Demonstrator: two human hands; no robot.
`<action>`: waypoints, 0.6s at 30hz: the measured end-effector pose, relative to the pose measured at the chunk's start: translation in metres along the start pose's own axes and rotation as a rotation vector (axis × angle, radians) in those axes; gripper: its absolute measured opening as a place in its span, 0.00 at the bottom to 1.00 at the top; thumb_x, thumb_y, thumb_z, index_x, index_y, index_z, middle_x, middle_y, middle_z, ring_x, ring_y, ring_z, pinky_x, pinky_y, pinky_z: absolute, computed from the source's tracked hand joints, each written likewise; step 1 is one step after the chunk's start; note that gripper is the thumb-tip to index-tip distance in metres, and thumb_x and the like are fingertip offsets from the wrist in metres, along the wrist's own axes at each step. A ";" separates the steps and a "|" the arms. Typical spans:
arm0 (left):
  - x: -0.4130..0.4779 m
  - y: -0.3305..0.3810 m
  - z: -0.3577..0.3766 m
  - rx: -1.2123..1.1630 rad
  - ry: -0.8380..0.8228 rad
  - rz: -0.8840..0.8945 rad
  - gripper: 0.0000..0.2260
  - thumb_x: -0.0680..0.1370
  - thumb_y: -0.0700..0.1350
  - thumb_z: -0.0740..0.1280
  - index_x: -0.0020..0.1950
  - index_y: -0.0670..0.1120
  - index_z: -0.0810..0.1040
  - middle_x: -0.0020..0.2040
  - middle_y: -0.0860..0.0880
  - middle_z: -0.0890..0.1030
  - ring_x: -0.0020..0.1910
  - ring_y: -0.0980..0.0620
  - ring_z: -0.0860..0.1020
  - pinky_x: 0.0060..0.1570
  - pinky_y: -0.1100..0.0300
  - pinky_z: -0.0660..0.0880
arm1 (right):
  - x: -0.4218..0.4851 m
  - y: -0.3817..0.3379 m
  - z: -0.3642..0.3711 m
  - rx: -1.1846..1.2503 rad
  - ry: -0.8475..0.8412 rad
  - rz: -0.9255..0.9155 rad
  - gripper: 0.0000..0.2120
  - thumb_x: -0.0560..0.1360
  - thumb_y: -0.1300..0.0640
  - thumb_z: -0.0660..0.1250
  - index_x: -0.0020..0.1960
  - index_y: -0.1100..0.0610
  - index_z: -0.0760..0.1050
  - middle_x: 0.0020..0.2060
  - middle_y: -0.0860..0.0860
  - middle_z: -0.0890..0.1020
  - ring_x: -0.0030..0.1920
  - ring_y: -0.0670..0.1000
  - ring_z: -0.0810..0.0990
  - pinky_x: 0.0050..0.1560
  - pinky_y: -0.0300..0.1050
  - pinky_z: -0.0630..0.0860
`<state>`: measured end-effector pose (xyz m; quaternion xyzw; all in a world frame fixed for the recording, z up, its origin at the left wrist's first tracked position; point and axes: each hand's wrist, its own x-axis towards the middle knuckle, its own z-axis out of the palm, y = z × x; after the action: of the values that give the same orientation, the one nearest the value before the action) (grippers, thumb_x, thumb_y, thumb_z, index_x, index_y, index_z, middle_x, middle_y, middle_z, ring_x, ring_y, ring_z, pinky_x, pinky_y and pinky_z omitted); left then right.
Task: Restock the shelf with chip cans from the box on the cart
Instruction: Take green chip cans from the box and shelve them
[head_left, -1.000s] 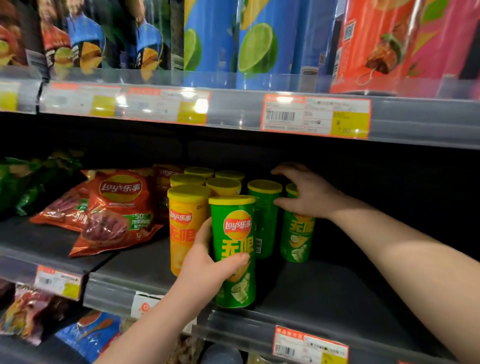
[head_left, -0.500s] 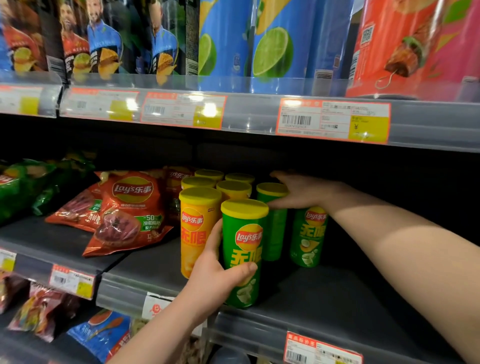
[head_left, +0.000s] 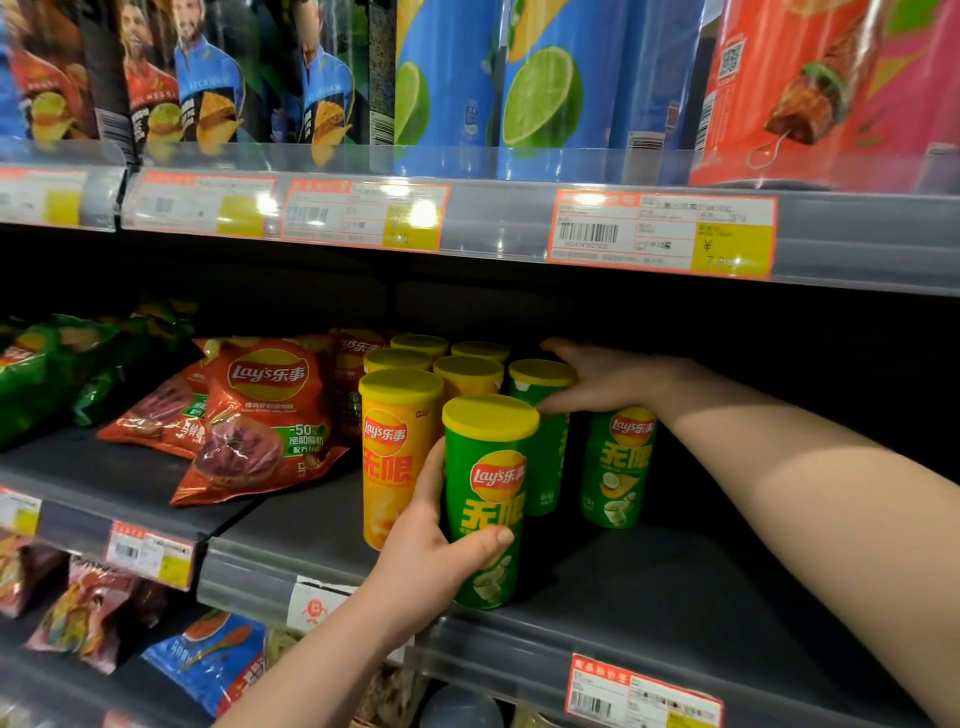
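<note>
My left hand (head_left: 436, 561) grips a green chip can (head_left: 491, 499) with a yellow lid, standing upright near the front edge of the dark middle shelf (head_left: 649, 597). Beside it on the left stands a yellow chip can (head_left: 395, 457), with several more yellow-lidded cans behind. My right hand (head_left: 602, 382) rests over the top of another green can (head_left: 618, 467) further back, its fingers stretched toward the lid of a third green can (head_left: 543, 415). The box and the cart are out of view.
Red chip bags (head_left: 260, 415) and green bags (head_left: 47, 369) lie on the shelf to the left. Tall blue and orange cans (head_left: 561, 88) fill the shelf above, behind price labels (head_left: 660, 234). To the right of the cans the shelf surface is bare. More bags sit on the shelf below.
The view has shifted slightly down and left. My right hand has settled lower onto the top of the rear green can. My left hand keeps its grip on the front green can.
</note>
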<state>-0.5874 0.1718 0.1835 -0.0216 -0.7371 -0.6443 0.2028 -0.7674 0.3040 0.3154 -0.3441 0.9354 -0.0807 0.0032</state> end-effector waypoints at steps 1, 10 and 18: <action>0.000 0.000 0.000 0.003 0.001 0.003 0.36 0.58 0.56 0.75 0.60 0.71 0.60 0.54 0.67 0.78 0.56 0.65 0.77 0.51 0.66 0.76 | 0.001 0.001 0.000 0.006 0.001 -0.006 0.43 0.72 0.43 0.69 0.78 0.50 0.49 0.75 0.53 0.60 0.72 0.54 0.63 0.69 0.44 0.64; -0.001 0.001 0.000 0.027 0.015 0.002 0.37 0.58 0.56 0.75 0.60 0.73 0.58 0.56 0.66 0.77 0.57 0.64 0.77 0.53 0.64 0.76 | 0.000 0.001 0.000 0.000 0.022 -0.014 0.44 0.70 0.46 0.72 0.77 0.50 0.51 0.72 0.53 0.66 0.68 0.54 0.68 0.65 0.45 0.69; -0.001 0.002 0.000 0.055 0.011 0.005 0.34 0.64 0.49 0.73 0.60 0.71 0.58 0.59 0.64 0.74 0.58 0.63 0.76 0.55 0.64 0.76 | 0.007 -0.004 0.000 0.013 0.034 0.004 0.30 0.71 0.48 0.72 0.69 0.52 0.66 0.62 0.52 0.75 0.58 0.53 0.76 0.57 0.45 0.74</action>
<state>-0.5857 0.1724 0.1847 -0.0145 -0.7533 -0.6235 0.2089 -0.7703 0.2966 0.3159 -0.3407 0.9355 -0.0928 -0.0104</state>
